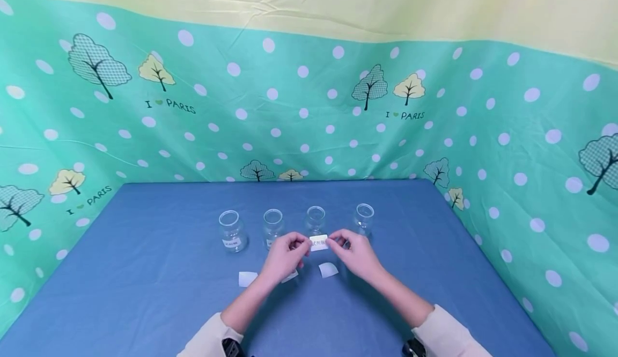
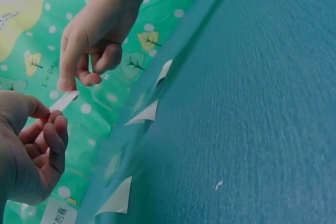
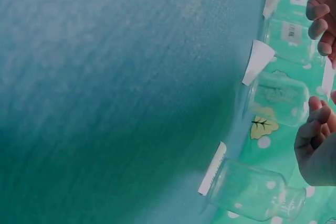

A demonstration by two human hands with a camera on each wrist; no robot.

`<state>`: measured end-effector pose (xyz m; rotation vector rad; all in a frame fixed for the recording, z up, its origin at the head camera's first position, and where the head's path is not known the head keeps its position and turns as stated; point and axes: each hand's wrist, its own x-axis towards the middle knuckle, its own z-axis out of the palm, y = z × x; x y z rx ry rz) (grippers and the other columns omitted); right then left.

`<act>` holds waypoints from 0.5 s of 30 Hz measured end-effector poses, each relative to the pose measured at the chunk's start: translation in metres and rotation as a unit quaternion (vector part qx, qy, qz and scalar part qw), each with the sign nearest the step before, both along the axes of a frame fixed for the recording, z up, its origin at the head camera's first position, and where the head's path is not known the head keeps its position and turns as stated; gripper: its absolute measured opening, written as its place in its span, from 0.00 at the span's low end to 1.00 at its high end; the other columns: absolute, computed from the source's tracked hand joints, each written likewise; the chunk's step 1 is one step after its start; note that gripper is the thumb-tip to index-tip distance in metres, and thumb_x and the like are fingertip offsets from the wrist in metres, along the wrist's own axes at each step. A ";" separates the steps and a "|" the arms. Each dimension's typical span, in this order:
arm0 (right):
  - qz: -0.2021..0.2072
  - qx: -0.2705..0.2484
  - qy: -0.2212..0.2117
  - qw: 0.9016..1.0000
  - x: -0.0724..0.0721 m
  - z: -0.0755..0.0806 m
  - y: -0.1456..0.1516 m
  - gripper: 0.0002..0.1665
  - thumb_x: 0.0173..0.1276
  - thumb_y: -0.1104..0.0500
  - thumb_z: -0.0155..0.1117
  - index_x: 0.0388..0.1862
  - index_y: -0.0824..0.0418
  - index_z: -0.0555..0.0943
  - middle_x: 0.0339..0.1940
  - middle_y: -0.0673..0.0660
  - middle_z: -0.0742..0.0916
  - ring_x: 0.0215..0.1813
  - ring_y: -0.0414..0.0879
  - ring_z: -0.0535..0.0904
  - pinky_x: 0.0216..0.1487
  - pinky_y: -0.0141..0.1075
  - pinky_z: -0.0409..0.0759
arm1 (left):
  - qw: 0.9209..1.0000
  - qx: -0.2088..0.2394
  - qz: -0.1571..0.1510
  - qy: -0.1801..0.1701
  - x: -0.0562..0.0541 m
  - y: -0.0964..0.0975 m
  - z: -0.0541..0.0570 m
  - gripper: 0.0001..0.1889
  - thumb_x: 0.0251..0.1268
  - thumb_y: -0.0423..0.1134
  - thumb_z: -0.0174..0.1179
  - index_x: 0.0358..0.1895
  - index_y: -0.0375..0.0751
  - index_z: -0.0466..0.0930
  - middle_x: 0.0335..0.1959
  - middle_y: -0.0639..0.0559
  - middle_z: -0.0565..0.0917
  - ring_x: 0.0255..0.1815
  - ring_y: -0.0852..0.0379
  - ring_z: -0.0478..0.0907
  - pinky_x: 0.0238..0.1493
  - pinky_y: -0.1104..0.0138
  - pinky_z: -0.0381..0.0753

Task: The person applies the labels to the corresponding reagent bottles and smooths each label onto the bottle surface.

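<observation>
A small white label [image 1: 318, 242] with printed dark characters is stretched between both hands, in front of the third glass jar [image 1: 316, 217] from the left. My left hand [image 1: 284, 256] pinches its left end between thumb and forefinger. At the opposite end, the thumb and forefinger of my right hand [image 1: 358, 257] pinch it. The left jar [image 1: 229, 228] and the second jar [image 1: 273, 223] each carry a similar label low on the front. No label shows on the third jar. The fourth jar [image 1: 363, 218] is partly hidden behind my right hand.
Curled white paper pieces lie on the blue tabletop before the jars: one at left [image 1: 248, 279], another at right [image 1: 328, 270]. In the right wrist view, a white strip [image 3: 212, 169] lies by the nearest jar [image 3: 252, 190]. A patterned green curtain [image 1: 304, 131] surrounds the table.
</observation>
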<state>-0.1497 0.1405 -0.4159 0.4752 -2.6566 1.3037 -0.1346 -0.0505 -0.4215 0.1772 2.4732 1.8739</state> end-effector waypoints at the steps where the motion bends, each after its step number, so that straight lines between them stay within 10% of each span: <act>1: 0.003 -0.009 -0.013 1.000 -0.001 0.000 0.000 0.06 0.61 0.56 0.66 0.35 0.57 0.84 0.21 0.47 0.81 0.23 0.36 0.71 0.26 0.28 0.72 | 1.000 0.001 -0.003 0.004 0.000 0.000 0.000 0.09 0.63 0.40 0.58 0.35 0.37 0.80 0.23 0.47 0.81 0.15 0.54 0.75 0.15 0.69 0.71; 15: 0.030 -0.019 -0.035 0.999 -0.010 -0.007 0.002 0.06 0.59 0.58 0.68 0.31 0.59 0.83 0.23 0.51 0.83 0.23 0.36 0.71 0.25 0.28 0.73 | 0.989 -0.123 0.007 0.085 -0.004 0.000 -0.006 0.07 0.59 0.43 0.63 0.33 0.44 0.82 0.24 0.55 0.81 0.21 0.65 0.73 0.25 0.72 0.74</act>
